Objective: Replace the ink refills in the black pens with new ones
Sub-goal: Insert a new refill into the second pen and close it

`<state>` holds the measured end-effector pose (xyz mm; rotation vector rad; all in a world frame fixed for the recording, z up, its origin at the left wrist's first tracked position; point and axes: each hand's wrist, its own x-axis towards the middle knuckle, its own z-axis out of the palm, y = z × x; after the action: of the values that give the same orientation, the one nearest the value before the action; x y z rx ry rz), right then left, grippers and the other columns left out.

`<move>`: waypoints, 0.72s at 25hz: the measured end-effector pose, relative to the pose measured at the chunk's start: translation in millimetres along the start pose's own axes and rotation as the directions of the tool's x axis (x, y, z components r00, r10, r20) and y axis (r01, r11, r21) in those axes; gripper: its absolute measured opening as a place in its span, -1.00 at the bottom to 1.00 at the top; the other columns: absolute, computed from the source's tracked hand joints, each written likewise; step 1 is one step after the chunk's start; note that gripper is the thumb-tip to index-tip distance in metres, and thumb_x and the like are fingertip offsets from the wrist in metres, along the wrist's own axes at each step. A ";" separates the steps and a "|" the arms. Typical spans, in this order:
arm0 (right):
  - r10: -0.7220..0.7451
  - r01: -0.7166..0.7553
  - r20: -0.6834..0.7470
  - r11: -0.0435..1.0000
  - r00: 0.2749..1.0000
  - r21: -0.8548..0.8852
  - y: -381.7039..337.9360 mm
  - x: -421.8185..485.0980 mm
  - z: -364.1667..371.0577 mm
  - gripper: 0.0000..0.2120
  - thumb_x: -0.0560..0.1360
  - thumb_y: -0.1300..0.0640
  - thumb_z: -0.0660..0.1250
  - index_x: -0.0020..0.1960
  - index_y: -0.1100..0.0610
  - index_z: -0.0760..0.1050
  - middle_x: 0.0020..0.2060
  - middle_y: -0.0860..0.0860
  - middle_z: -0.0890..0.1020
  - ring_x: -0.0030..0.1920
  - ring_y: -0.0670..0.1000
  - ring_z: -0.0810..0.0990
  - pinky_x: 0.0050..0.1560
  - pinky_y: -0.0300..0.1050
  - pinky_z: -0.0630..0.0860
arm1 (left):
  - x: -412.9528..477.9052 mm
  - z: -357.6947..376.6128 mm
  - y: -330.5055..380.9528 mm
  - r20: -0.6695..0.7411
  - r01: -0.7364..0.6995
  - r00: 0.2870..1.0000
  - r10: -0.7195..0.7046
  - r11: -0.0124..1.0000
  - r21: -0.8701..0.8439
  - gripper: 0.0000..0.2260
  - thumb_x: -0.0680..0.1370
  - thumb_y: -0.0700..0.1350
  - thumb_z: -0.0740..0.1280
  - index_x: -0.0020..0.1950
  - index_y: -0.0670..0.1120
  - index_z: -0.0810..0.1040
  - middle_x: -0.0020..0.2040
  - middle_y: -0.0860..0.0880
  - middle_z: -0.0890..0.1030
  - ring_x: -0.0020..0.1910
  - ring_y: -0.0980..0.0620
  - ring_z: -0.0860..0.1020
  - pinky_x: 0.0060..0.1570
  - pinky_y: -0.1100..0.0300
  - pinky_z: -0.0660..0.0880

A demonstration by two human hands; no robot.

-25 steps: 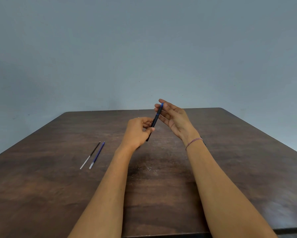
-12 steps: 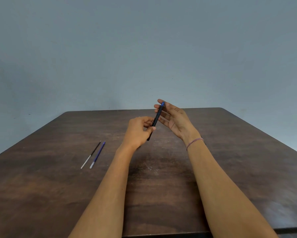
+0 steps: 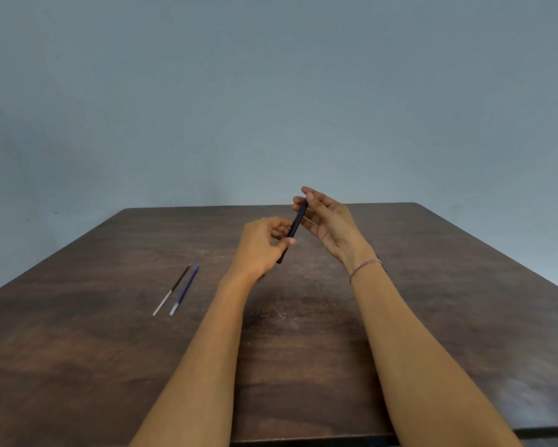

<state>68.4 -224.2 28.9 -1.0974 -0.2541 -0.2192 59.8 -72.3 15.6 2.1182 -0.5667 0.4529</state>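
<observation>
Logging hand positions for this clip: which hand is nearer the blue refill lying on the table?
Left. The left hand grips the black pen to the right of the blue refill; the right hand is farther right, beyond the pen.

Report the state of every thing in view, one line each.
black pen: off the table, tilted, held by both hands.
left hand: grips the pen's lower half.
right hand: pinches the pen's upper end.
black refill: lies loose on the table.
blue refill: lies beside the black refill, untouched.
table: bears both refills.
</observation>
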 end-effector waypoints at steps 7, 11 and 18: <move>0.032 -0.033 0.086 0.999 0.996 0.013 -1.3 -2.1 0.2 -0.77 0.63 0.18 0.15 0.14 0.17 0.55 -0.07 0.06 0.70 -0.04 -0.03 0.67 -0.04 -0.18 0.61 | -0.1 -1.0 2.7 -0.004 0.013 1.000 -0.013 1.000 -0.002 -0.73 0.45 -0.20 0.43 0.15 -0.11 0.59 -0.08 0.03 0.61 -0.12 0.16 0.53 -0.08 0.43 0.37; 0.015 -0.015 0.028 1.000 0.999 -0.016 -2.3 -1.7 1.6 -0.85 0.59 0.20 0.21 0.05 0.16 0.56 -0.17 0.02 0.70 -0.09 -0.04 0.65 -0.02 -0.19 0.61 | 0.5 -1.3 1.7 -0.006 0.005 1.000 -0.005 1.000 -0.002 -0.73 0.45 -0.20 0.43 0.14 -0.10 0.60 -0.06 -0.01 0.64 -0.11 0.15 0.55 -0.07 0.41 0.38; 0.014 -0.017 0.075 0.999 0.997 0.039 -2.2 -0.6 -0.6 -0.79 0.61 0.20 0.18 0.19 0.16 0.52 -0.04 0.07 0.69 -0.01 -0.02 0.66 0.02 -0.17 0.61 | 1.3 -0.8 0.8 -0.002 0.007 1.000 -0.007 1.000 0.000 -0.72 0.45 -0.19 0.44 0.15 -0.10 0.59 -0.06 0.02 0.62 -0.10 0.16 0.54 -0.08 0.44 0.38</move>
<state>67.2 -225.7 30.3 -1.0694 -0.3154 -0.1589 60.3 -72.3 17.2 2.1192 -0.5574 0.4508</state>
